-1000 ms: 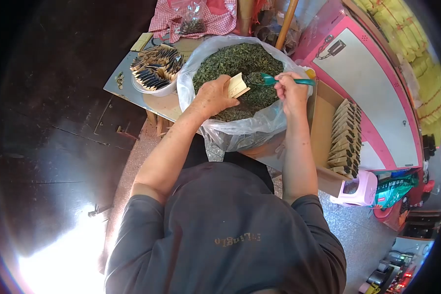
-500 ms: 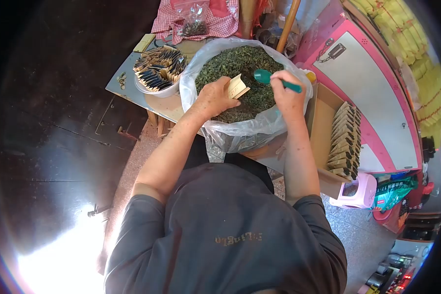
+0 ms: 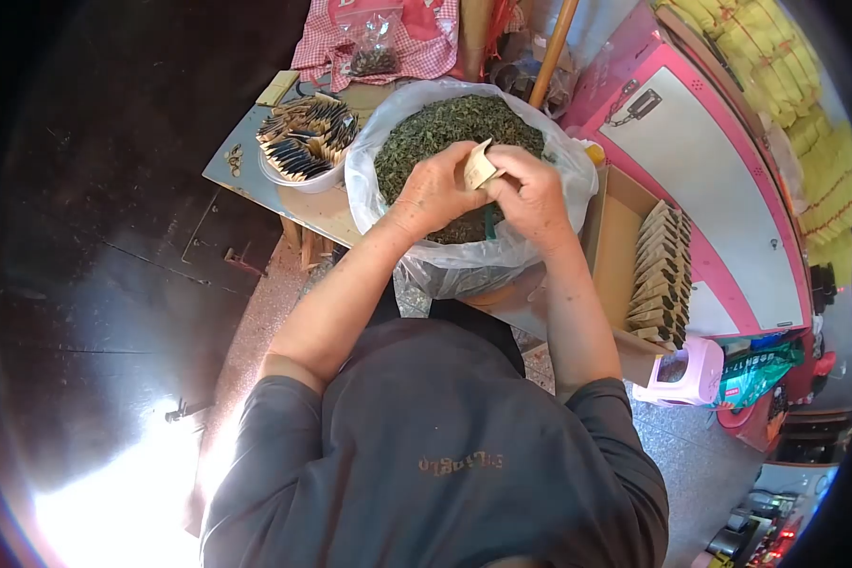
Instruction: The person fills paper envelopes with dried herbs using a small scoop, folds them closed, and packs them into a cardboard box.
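My left hand [image 3: 437, 194] pinches a small cream paper packet [image 3: 480, 167] above the dried leaves. From the other side, my right hand [image 3: 532, 194] touches the same packet, its fingers closed at the packet's edge. Part of a green spoon [image 3: 490, 224] shows under my right hand; the rest is hidden. Below both hands, dark green dried leaves [image 3: 454, 118] fill a wide container lined with a clear plastic bag [image 3: 364, 180].
A white tub [image 3: 327, 180] of packets stands on the table at left. On the right, a cardboard box [image 3: 617, 227] holds rows of packets [image 3: 661, 279]. Behind lie a checkered cloth [image 3: 431, 47] and a bag of dark bits [image 3: 374, 59]. A pink-and-white cabinet [image 3: 691, 142] stands at right.
My right hand has moved left to the packet, and the spoon now points down, mostly hidden. My left hand has shifted slightly right with the packet.
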`<state>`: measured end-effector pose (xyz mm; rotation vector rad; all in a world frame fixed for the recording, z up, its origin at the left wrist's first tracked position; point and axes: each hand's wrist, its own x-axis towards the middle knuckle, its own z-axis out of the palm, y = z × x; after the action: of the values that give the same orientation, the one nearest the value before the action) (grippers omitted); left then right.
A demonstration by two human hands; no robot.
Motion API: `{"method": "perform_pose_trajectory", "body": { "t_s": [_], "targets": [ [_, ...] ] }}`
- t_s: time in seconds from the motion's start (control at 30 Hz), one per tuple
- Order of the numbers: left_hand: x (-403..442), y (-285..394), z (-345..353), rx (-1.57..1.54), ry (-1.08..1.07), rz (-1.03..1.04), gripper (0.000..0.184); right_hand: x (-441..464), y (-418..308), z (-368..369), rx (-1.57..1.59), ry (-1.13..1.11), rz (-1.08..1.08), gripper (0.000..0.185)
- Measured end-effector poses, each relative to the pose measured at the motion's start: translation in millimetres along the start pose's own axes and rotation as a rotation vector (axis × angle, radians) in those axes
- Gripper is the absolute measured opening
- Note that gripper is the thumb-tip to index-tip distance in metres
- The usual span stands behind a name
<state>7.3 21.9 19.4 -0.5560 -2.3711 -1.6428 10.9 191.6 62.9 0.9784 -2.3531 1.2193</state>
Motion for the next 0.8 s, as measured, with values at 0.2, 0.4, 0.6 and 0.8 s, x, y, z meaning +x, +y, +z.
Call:
{"method": "perform_pose_trajectory", "body": {
  "t_s": [0.2, 0.4, 0.6, 0.8],
  "targets": [
    [-1.3, 7.9, -3.9, -0.109, -0.053, -0.05, 0.063, 2.7, 3.2, -2.3, -0.025, -0.018, 0.004, 0.03],
    [-5.2, 9.1, 4.6, -0.089, -0.037, -0.027, 0.055, 8.3, 0.2, -12.0, -0.01, 0.087, 0.054, 0.006],
    [-2.1, -10.4, 22.8, -0.26, -0.068, -0.069, 0.035, 12.8, -12.8, -14.0, 0.105, 0.154, 0.099, 0.009],
    [-5.3, -4.1, 25.0, -0.67, -0.171, -0.259, 0.026, 11.2, -30.4, -17.6, 0.015, 0.154, 0.063, 0.024]
  ]
}}
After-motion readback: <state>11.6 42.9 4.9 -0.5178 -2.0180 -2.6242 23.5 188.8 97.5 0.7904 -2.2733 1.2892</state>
